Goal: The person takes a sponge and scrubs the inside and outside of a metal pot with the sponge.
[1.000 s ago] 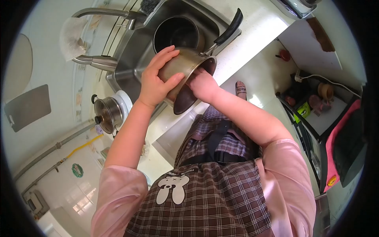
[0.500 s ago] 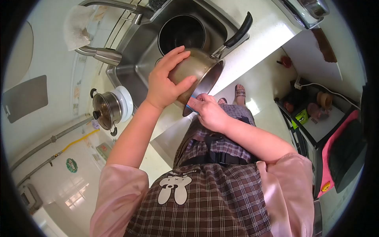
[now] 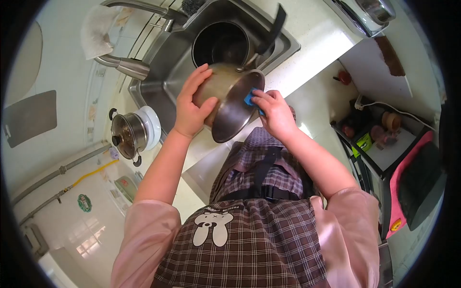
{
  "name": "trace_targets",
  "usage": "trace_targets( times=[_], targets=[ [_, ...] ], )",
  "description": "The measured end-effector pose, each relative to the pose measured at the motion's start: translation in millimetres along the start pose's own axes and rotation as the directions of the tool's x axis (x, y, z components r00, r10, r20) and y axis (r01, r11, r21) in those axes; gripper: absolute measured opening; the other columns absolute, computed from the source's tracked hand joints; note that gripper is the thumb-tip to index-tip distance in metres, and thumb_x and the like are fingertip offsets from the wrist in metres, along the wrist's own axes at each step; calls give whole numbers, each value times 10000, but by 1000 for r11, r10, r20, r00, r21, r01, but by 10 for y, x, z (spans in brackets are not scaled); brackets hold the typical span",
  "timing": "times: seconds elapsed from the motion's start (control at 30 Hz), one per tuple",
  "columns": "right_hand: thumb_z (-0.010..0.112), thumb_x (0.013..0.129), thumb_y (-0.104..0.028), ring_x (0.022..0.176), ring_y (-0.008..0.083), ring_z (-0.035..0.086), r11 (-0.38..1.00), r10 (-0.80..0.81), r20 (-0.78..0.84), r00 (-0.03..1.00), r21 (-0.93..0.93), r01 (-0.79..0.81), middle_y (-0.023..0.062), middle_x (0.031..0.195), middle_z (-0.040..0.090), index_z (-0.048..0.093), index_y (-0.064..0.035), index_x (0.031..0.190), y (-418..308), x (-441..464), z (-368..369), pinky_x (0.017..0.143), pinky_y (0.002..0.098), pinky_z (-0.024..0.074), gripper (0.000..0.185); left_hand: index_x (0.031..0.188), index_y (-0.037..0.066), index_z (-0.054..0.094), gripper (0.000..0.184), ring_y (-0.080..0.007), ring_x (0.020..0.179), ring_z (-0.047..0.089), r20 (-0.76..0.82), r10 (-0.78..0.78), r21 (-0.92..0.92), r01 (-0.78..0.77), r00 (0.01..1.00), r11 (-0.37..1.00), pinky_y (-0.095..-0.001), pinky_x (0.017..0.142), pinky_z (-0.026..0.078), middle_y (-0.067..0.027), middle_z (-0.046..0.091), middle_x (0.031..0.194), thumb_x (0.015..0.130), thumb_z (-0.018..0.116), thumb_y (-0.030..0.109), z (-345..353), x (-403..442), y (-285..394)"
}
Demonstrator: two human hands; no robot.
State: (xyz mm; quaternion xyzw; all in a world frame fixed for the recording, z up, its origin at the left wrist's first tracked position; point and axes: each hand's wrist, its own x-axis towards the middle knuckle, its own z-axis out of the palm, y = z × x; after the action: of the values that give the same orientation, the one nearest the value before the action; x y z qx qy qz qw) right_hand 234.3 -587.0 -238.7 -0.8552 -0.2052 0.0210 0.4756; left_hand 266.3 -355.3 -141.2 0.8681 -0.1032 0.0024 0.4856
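Saucepan (image 3: 234,111) against left fingers (image 3: 195,78), sponge (image 3: 248,97) under right fingers (image 3: 264,99)

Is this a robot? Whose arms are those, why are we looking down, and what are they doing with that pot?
No robot here! These are a person's own arms. The camera sits on their head, so we look down just as they do. The left hand holds a tilted pot from outside. The right hand presses something blue, maybe a sponge, near its rim. Behind it, another dark pot sits in the sink. A lidded pot stands near the sink.
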Motion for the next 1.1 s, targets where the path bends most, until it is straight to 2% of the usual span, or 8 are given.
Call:
trace_targets(
  times=[0.1,0.33,0.57,0.7,0.8,0.83,0.97,1.1],
  targets=[
    [633,644,117,1050,371,564,986,131,-155,979,121,-113,178,1194,564,654,-67,1098,-88,17,86,918,407,492,490,1307,55,546,635,-285,1314,447,-41,-4,-53,2,999,999,-387,1091,359,-148,446,1446,803,689,414,-114,-154,-204],
    [615,687,119,1014,402,591,922,241,-20,970,316,-223,217,1084,576,670,-33,1033,88,79,531,878,416,500,382,1334,58,492,693,-300,1357,390,-45,-69,-128,63,997,990,-404,1120,314,-153,376,1496,819,682,482,-114,-387,-88],
    [649,685,87,969,379,615,973,-15,-115,993,227,40,167,1080,598,658,-29,1016,229,403,265,828,401,515,351,1182,52,581,564,-252,1045,534,43,56,322,-67,998,944,-368,948,426,-129,541,1158,787,742,422,-227,-20,54],
    [628,672,115,1002,346,620,979,-107,8,994,178,104,129,1106,607,661,-39,1029,238,614,119,833,377,524,391,1024,49,614,378,-182,806,592,102,-218,34,216,971,976,-300,765,470,-60,609,873,850,701,373,28,318,231],
    [615,664,132,1021,333,617,973,-128,19,992,194,122,120,1114,606,667,-55,1048,291,651,154,847,373,522,430,1091,41,608,376,-181,855,626,175,-353,-33,364,919,931,-303,789,477,-74,657,893,917,621,374,152,396,314],
    [611,661,137,1030,328,616,971,-125,6,992,207,121,117,1120,604,670,-61,1053,322,650,153,852,372,521,444,1121,26,623,288,-193,1158,562,210,-403,-93,428,891,899,-326,972,433,-129,656,1158,1007,501,261,180,405,418],
    [672,623,105,1094,330,590,964,-121,-76,990,231,135,111,1181,582,678,-49,1027,282,639,74,896,374,504,433,1114,4,668,463,-259,1223,544,221,-282,163,250,933,955,-352,1020,410,-131,654,1199,1024,445,399,213,442,479],
    [719,647,-29,1109,345,567,965,-216,-291,932,-211,158,146,1153,588,667,-37,1030,52,498,-194,922,400,474,387,1104,7,680,469,-270,1197,567,152,-307,180,279,939,943,-363,1027,406,-137,671,1172,1022,447,405,243,503,488]
  ],
)
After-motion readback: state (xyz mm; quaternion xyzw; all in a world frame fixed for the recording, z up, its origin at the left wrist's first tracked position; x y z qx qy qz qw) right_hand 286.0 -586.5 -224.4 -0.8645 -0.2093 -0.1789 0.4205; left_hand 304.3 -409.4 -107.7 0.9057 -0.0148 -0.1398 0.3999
